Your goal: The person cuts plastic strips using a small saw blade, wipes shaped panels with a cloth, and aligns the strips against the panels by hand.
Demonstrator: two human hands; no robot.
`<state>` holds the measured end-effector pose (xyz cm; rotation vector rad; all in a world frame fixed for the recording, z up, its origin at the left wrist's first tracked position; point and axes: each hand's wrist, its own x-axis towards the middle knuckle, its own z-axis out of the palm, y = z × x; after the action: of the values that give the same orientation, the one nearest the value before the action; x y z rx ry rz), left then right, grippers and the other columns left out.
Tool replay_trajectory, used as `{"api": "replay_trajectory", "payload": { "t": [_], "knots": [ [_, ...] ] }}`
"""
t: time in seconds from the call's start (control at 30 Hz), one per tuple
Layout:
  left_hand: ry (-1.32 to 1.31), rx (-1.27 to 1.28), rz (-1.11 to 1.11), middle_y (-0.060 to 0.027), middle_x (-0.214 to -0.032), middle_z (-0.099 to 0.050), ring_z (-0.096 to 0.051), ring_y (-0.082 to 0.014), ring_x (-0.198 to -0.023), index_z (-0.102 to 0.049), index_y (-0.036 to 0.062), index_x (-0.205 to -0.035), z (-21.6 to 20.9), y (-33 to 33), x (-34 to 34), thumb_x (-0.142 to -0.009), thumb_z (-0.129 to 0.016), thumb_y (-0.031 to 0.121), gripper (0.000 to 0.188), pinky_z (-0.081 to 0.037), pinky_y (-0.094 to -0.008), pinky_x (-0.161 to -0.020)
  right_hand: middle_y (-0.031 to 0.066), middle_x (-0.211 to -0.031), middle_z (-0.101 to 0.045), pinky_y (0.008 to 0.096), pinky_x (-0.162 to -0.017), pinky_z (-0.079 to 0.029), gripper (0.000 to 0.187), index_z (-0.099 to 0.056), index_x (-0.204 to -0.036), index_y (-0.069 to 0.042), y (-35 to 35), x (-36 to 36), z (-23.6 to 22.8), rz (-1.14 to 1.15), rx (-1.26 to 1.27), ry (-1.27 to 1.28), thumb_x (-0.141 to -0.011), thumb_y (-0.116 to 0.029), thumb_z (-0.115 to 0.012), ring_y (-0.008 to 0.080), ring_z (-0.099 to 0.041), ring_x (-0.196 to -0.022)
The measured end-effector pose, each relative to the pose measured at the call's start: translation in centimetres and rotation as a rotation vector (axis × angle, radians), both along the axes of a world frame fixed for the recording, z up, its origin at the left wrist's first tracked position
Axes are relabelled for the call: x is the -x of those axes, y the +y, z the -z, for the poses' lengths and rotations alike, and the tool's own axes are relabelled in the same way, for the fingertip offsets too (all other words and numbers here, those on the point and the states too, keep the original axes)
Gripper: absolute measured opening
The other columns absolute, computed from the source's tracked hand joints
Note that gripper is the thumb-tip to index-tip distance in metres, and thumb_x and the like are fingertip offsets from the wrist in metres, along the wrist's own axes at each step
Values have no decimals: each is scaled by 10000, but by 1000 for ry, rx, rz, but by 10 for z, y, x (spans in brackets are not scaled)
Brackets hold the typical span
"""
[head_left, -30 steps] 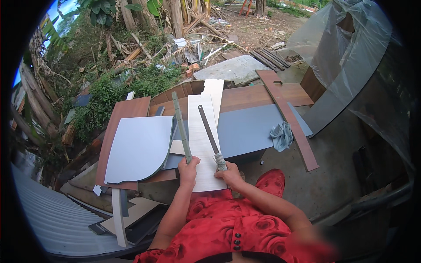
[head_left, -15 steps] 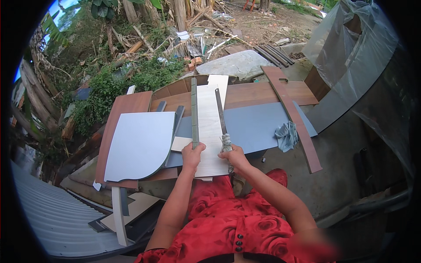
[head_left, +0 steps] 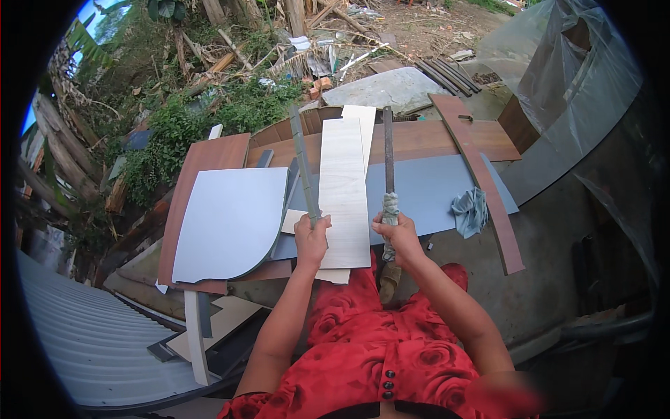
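My left hand (head_left: 311, 239) grips a long grey-green stick (head_left: 303, 162) that points away from me over the boards. My right hand (head_left: 396, 232) grips the cloth-wrapped handle of a long dark blade (head_left: 388, 150), held upright and roughly parallel to the stick. Between the two lies a pale wood-grain board (head_left: 345, 192), long and narrow, on top of a grey panel (head_left: 426, 187). Both forearms come up from my lap, which is covered by red flowered cloth.
A white curved-corner panel (head_left: 229, 220) rests on a reddish-brown board (head_left: 209, 157) at the left. A brown strip (head_left: 478, 174) and a blue-grey rag (head_left: 469, 211) lie at the right. Corrugated metal sheet (head_left: 84, 342) sits lower left; plastic sheeting (head_left: 579, 91) hangs upper right. Rubble and plants lie beyond.
Both tools have swung from leaning left to nearly upright and parallel. My hands have moved slightly apart and the view has shifted a little.
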<state>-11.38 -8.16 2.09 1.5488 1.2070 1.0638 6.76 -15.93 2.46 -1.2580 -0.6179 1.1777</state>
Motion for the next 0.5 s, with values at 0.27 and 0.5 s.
{"api": "replay_trajectory", "payload": {
  "t": [0.27, 0.5],
  "knots": [
    [-461, 235, 204, -60, -1058, -467, -490, -147, -903, -455, 64, -1138, -28, -17, -30, -931, -389, 459, 451, -425, -306, -771, 47, -932, -594, 254, -636, -493, 371, -535, -1158, -45, -31, 34, -51, -256, -118, 235, -807, -96, -642, 149, -621, -807],
    [-616, 380, 240, -57, -1052, -481, -546, -139, -882, -419, 86, -1220, -23, -28, -33, -922, -414, 464, 482, -463, -264, -679, 105, -874, -638, 266, -596, -503, 338, -525, -1133, -20, -15, 32, -42, -236, -164, 215, -814, -78, -624, 166, -633, -721]
  ]
}}
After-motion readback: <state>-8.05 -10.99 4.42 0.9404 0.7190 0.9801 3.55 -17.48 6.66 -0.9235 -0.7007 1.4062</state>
